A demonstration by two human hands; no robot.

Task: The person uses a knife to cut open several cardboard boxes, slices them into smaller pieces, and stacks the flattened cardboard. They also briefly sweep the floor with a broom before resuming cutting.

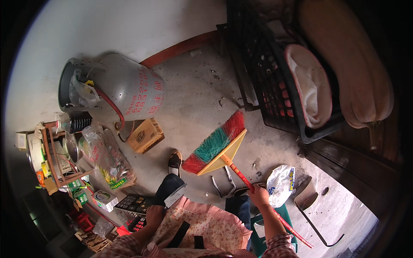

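Observation:
My right hand [258,194] is closed around the red handle of a broom [213,146]. The broom's yellow head, with red and teal bristles, is over the concrete floor in front of me; whether it touches the floor is unclear. My left hand [155,215] grips a knife [176,195] with a broad, grey metal blade, its handle hidden by the fingers. The blade lies across my left knee, beside the flowered apron. A white plastic bag [280,186] sits just beyond my right hand.
A gas cylinder [129,87] stands by the wall, with a cardboard box [146,135] beside it. At the upper right are a black plastic crate [280,121] and a large squash [361,87]. A long-handled dustpan [305,193] lies at the right. Scattered debris dots the floor.

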